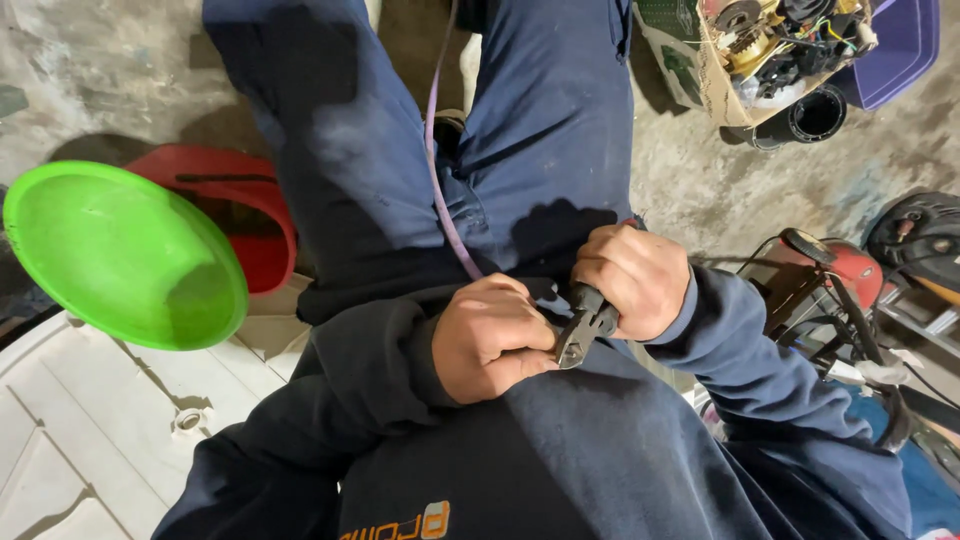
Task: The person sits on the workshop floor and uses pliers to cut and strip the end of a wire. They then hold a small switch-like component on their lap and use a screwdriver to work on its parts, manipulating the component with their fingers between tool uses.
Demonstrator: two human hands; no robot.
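Note:
My left hand (490, 338) is closed around the near end of a thin purple cable (432, 150) that runs up between my knees and out of the top of the view. My right hand (634, 279) grips the dark handles of a pair of cutting pliers (583, 324). The pliers' metal jaws point down and left, right against the fingers of my left hand. Both hands rest over my lap, above dark blue trousers and a dark sweatshirt. The cable's end is hidden inside my left fist.
A bright green plastic bowl (120, 255) sits at the left over a red basin (245, 210), on a white plastic surface (90, 440). A cardboard box of electrical parts (770, 50) and a black ring (815, 115) lie top right. Red and black machinery (850, 280) stands at right.

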